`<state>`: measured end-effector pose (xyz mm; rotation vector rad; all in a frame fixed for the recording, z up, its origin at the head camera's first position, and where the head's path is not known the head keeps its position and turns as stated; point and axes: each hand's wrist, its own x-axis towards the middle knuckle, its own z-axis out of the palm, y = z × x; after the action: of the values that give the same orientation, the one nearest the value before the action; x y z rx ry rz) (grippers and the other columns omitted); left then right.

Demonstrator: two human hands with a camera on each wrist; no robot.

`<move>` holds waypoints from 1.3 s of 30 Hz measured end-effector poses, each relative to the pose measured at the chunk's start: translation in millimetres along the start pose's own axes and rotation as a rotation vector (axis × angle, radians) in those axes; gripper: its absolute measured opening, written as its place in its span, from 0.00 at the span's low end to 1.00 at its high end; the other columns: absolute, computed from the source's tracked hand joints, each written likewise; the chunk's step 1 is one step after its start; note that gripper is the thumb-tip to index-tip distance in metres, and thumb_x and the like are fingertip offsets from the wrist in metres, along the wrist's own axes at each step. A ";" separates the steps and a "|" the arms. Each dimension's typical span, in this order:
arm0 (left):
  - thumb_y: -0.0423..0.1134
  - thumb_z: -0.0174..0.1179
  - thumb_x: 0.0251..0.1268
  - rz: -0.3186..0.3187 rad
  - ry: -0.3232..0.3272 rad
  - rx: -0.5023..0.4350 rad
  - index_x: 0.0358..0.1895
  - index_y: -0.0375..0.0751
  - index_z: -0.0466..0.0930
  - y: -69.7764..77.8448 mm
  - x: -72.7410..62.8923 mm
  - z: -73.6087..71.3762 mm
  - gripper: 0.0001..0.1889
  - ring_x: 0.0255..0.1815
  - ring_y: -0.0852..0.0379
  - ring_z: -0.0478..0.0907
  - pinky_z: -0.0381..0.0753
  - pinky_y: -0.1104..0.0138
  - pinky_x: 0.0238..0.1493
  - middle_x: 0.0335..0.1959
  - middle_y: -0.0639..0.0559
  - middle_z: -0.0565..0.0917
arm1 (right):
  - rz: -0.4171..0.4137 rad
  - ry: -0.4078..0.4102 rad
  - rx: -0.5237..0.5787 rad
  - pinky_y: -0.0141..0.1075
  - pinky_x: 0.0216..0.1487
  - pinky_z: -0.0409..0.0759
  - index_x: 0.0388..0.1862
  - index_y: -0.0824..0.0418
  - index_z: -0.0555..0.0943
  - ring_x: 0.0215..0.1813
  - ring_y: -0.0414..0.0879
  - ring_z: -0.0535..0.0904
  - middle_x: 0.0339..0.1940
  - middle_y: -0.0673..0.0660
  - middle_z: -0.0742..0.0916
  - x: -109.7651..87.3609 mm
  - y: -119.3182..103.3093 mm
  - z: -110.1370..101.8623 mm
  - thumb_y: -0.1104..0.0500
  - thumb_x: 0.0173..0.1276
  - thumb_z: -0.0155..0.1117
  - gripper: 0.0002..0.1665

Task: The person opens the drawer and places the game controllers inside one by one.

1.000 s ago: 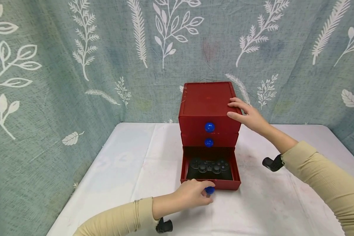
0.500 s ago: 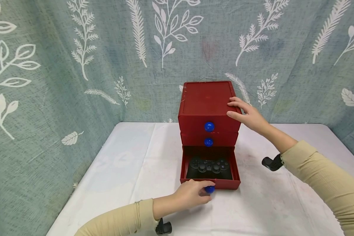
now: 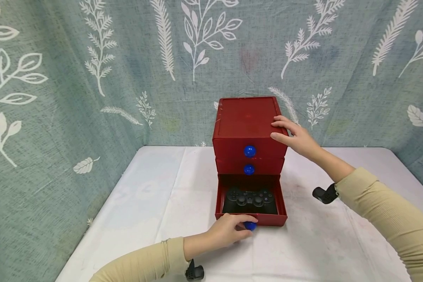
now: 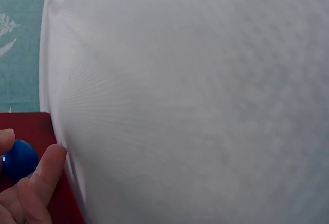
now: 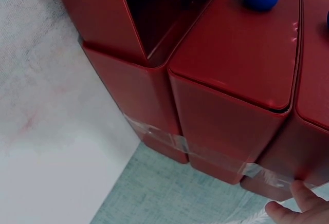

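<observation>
A red three-drawer cabinet (image 3: 248,117) has its bottom drawer (image 3: 268,220) pulled out. A black game controller (image 3: 250,199) lies inside that drawer. My left hand (image 3: 227,231) holds the blue knob (image 3: 250,226) of the bottom drawer, index finger over its top and thumb below. In the left wrist view the knob (image 4: 20,160) shows between the fingers. My right hand (image 3: 297,139) rests on the cabinet's top right edge, fingers spread. The right wrist view catches its fingertips (image 5: 303,196) against the red side.
Two more blue knobs (image 3: 249,151) mark the upper drawers, which are closed. A white cloth (image 3: 176,196) covers the table, and a patterned green-blue curtain (image 3: 134,62) hangs behind and left. Clear tape (image 5: 180,143) runs across the cabinet's side.
My left thumb has drawn up closer under the bottom knob. The right hand, the cabinet and the open drawer have kept their places.
</observation>
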<state>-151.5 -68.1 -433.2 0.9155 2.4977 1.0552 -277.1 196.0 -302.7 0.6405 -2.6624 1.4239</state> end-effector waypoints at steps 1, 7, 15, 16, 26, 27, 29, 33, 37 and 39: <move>0.39 0.62 0.58 0.004 0.007 -0.003 0.53 0.52 0.79 -0.9 0.1 0.6 0.17 0.35 0.72 0.77 0.74 0.80 0.27 0.45 0.56 0.82 | 0.000 -0.002 0.001 0.58 0.65 0.51 0.65 0.59 0.66 0.74 0.48 0.46 0.73 0.50 0.58 0.0 -0.5 0.0 0.47 0.66 0.56 0.32; 0.38 0.62 0.58 -0.002 0.040 -0.016 0.50 0.52 0.80 -1.7 0.8 3.4 0.15 0.30 0.73 0.76 0.74 0.79 0.25 0.43 0.57 0.83 | -0.002 0.001 0.005 0.58 0.65 0.51 0.65 0.60 0.67 0.74 0.48 0.46 0.73 0.50 0.58 -0.4 -1.7 0.2 0.49 0.66 0.56 0.31; 0.36 0.63 0.57 -0.022 0.049 -0.064 0.48 0.49 0.82 -1.9 2.5 1.5 0.14 0.27 0.73 0.76 0.75 0.78 0.24 0.40 0.55 0.84 | -0.001 0.005 0.006 0.58 0.65 0.51 0.65 0.60 0.67 0.74 0.49 0.46 0.73 0.51 0.58 -1.1 -4.8 0.7 0.51 0.66 0.57 0.30; 0.36 0.63 0.57 -0.029 0.051 -0.074 0.47 0.49 0.82 -2.3 3.0 1.0 0.14 0.26 0.73 0.76 0.75 0.77 0.23 0.38 0.55 0.84 | 0.001 0.003 0.007 0.58 0.65 0.51 0.65 0.60 0.67 0.74 0.48 0.46 0.73 0.51 0.58 -1.0 -4.7 0.9 0.50 0.66 0.57 0.30; 0.35 0.64 0.55 -0.077 0.043 -0.126 0.47 0.48 0.83 -4.2 18.1 -5.7 0.15 0.16 0.61 0.76 0.72 0.74 0.18 0.22 0.54 0.84 | -0.003 0.009 0.004 0.58 0.65 0.53 0.65 0.60 0.67 0.74 0.49 0.47 0.73 0.51 0.59 0.3 0.2 1.5 0.48 0.66 0.57 0.31; 0.34 0.64 0.55 -0.083 0.041 -0.128 0.47 0.47 0.83 -4.4 20.2 -6.5 0.15 0.15 0.60 0.76 0.72 0.74 0.17 0.21 0.53 0.84 | -0.002 0.009 0.001 0.58 0.65 0.53 0.65 0.59 0.67 0.74 0.49 0.47 0.73 0.51 0.59 0.0 0.5 1.3 0.48 0.66 0.57 0.31; 0.34 0.64 0.55 -0.089 0.038 -0.120 0.47 0.47 0.83 -5.1 23.7 -9.1 0.14 0.14 0.59 0.76 0.70 0.74 0.16 0.21 0.52 0.84 | 0.002 0.007 -0.002 0.58 0.65 0.53 0.65 0.59 0.67 0.74 0.48 0.47 0.73 0.50 0.59 -0.2 0.5 1.3 0.48 0.66 0.57 0.31; 0.35 0.64 0.55 -0.090 0.030 -0.085 0.47 0.47 0.83 -7.0 30.1 -12.7 0.14 0.14 0.60 0.75 0.69 0.74 0.16 0.21 0.54 0.83 | -0.003 0.005 0.003 0.59 0.65 0.52 0.65 0.60 0.67 0.74 0.49 0.47 0.73 0.51 0.58 -1.0 -0.1 0.3 0.49 0.66 0.56 0.31; 0.36 0.64 0.55 -0.098 0.049 -0.065 0.47 0.47 0.83 -8.6 35.2 -14.2 0.14 0.14 0.62 0.72 0.66 0.76 0.17 0.21 0.54 0.83 | -0.006 0.008 0.002 0.59 0.65 0.52 0.65 0.60 0.67 0.74 0.49 0.47 0.73 0.51 0.58 -0.7 -0.4 0.2 0.49 0.66 0.56 0.31; 0.36 0.64 0.55 -0.098 0.063 -0.056 0.47 0.47 0.83 -9.1 37.2 -14.9 0.14 0.14 0.64 0.71 0.65 0.76 0.17 0.20 0.54 0.83 | 0.003 0.006 0.003 0.59 0.65 0.52 0.65 0.61 0.67 0.74 0.50 0.47 0.73 0.52 0.58 -2.1 -6.3 0.8 0.51 0.66 0.56 0.30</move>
<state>-191.0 -56.8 -429.7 0.7470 2.5214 1.1332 -272.6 192.9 -298.7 0.6313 -2.6586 1.4281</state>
